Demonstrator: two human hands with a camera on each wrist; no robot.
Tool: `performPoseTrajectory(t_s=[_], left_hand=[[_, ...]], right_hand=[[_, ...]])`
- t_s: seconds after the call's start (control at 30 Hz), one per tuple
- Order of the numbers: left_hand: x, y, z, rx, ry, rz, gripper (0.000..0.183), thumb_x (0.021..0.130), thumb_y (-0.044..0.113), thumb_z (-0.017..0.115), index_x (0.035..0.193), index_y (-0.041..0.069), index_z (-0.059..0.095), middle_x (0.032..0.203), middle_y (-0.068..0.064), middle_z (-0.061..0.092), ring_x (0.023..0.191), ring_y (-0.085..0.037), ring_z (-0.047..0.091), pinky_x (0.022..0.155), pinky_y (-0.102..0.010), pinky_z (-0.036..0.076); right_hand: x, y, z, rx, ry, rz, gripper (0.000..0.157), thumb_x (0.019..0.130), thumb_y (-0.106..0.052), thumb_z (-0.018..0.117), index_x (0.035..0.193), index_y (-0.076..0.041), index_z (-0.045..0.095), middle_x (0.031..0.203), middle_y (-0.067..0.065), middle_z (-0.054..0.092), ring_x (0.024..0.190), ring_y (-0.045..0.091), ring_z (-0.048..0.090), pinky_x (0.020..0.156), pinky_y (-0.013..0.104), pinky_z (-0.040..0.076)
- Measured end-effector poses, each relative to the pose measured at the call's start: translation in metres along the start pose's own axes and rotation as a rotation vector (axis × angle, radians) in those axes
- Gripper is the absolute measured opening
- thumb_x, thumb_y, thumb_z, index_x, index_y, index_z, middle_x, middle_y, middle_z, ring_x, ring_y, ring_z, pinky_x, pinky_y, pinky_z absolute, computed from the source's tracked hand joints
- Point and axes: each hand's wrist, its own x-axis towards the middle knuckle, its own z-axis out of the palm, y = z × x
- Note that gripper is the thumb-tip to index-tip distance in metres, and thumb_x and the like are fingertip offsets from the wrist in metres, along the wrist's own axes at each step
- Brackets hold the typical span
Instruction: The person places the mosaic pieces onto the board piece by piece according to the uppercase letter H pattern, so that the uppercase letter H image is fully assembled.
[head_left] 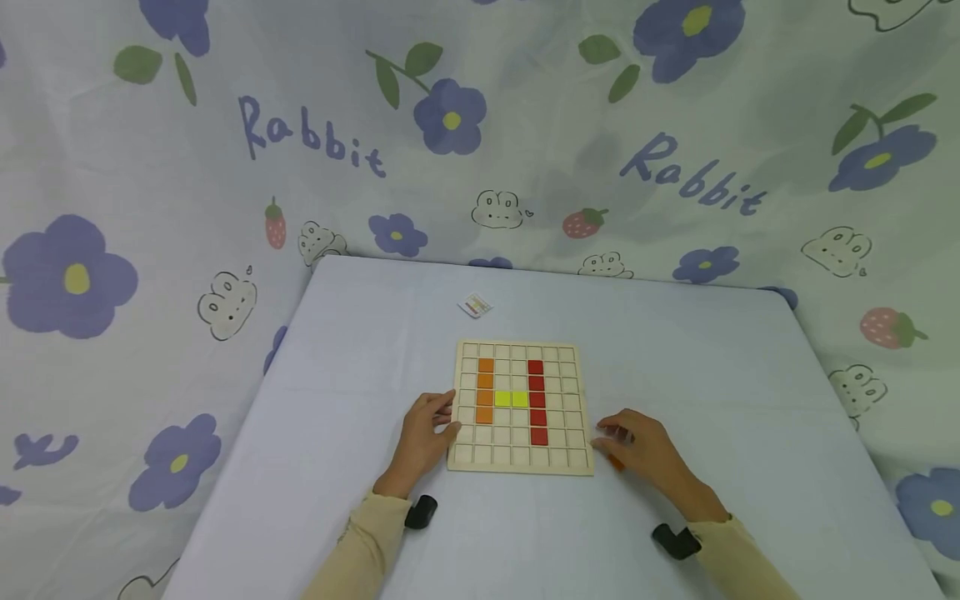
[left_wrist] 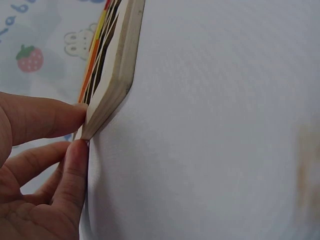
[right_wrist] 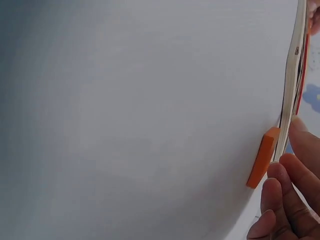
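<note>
A square wooden grid board (head_left: 495, 458) lies on the table with a column of several orange tiles (head_left: 485, 381), two yellow tiles (head_left: 512, 399) and a column of several red tiles (head_left: 537, 400). At its left edge is my left hand (head_left: 422, 437), fingertips and thumb touching the side, fingers mostly straight. My right hand (head_left: 637, 446) is by the right edge, fingers loosely bent with nothing between them. Beside it, partly under the hand in the head view, a loose orange tile (right_wrist: 262, 159) lies on the table close to the board's edge.
A small printed card (head_left: 476, 306) lies on the table beyond the board. White cloth covers the table (head_left: 337, 375). Behind it hangs a patterned curtain (head_left: 525, 167). Each wrist carries a small black camera (head_left: 422, 512).
</note>
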Motion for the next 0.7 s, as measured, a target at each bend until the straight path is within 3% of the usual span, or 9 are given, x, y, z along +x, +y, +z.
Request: performPoseTrajectory(t_s=[0.5, 0.7], left_hand=[[0.000, -0.001, 0.000, 0.021, 0.003, 0.036, 0.056, 0.085, -0.008, 0.072, 0.139, -0.004, 0.056, 0.120, -0.017, 0.058, 0.108, -0.025, 0.061, 0.094, -0.028, 0.057], [0.000, 0.000, 0.001, 0.032, 0.001, 0.026, 0.056, 0.086, -0.007, 0.072, 0.139, -0.003, 0.056, 0.120, -0.016, 0.058, 0.108, -0.023, 0.060, 0.095, -0.028, 0.056]], right_hand=[[-0.034, 0.021, -0.001, 0.047, 0.113, -0.061, 0.030, 0.071, -0.012, 0.090, 0.097, -0.012, 0.076, 0.081, -0.009, 0.066, 0.071, 0.000, 0.054, 0.061, 0.018, 0.047], [-0.042, 0.019, 0.000, 0.038, 0.130, -0.034, 0.034, 0.069, -0.011, 0.090, 0.099, -0.012, 0.076, 0.083, -0.008, 0.065, 0.071, -0.003, 0.052, 0.061, 0.017, 0.047]])
